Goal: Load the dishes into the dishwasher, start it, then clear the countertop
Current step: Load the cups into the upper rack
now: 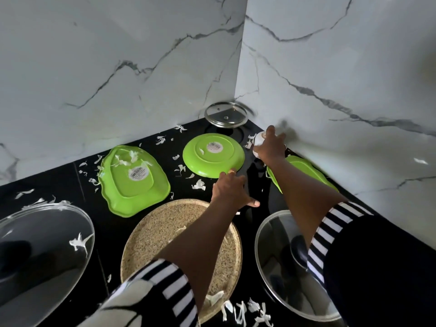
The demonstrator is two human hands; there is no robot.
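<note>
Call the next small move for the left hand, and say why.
Probably: with the left hand, curl the fingers under the near rim of the upside-down round green plate and lift it. Its fingertips touch that rim now, and the right hand is busy at a small white object.

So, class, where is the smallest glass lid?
Head view: the smallest glass lid sits in the countertop's far corner, just behind the round green plate, left of the right hand.

Round plate [213, 155] behind the tray [146, 227], small lid [226, 114] in the corner beyond, oblong dish [134, 180] left of the plate.
</note>
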